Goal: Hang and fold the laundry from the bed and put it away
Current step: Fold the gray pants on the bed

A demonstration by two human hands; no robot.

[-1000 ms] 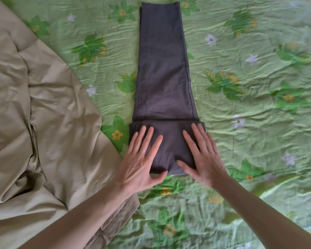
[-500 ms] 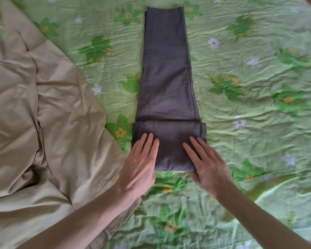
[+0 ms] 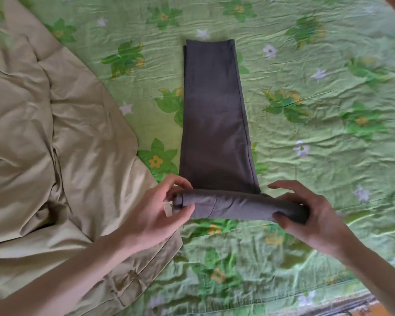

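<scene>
One long dark grey fabric garment (image 3: 214, 115) lies on the green flower-print bedsheet (image 3: 317, 71) beside one crumpled beige cover (image 3: 55, 133), its near end rolled and gripped by two hands, left hand (image 3: 155, 210) and right hand (image 3: 310, 215), at either end.

Both forearms are bare to the frame edge; left hand (image 3: 155, 215) and right hand (image 3: 315, 215) wear no gloves or rings

You see a long dark grey cloth garment (image 3: 214, 115) lying flat on the bed. Its near end is rolled into a thick bundle, lifted slightly.
</scene>
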